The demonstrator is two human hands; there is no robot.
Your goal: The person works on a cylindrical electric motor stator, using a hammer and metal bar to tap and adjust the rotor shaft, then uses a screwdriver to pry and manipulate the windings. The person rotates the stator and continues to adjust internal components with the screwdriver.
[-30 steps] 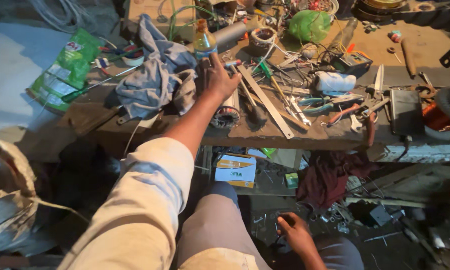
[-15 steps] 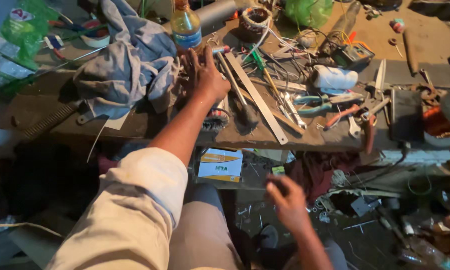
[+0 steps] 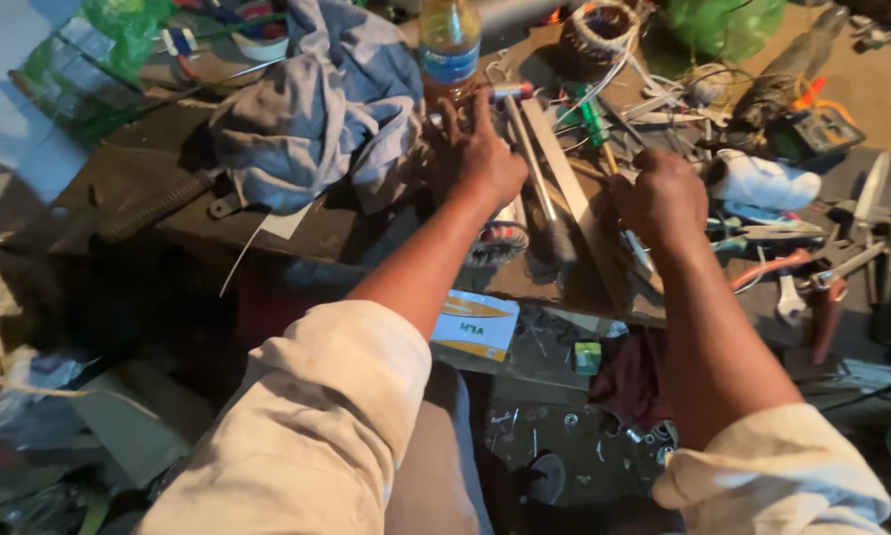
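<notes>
Left hand: we've got it spread flat, fingers wide open, pressing down on the cluttered workbench just below the plastic bottle; it grips nothing.
Why flat: we judge it's steadying the long metal bar and the loose tools beside it, so they don't slide.
Right hand: we see it curled into a closed fist over the thin tools near that bar; what it has hold of, we cannot tell, the fingers hide it.
Grey cloth: bunched just left of our left hand, touching the fingertips' side.
White rag: lying just right of the fist.
Small box: below the bench edge, between our arms.
</notes>
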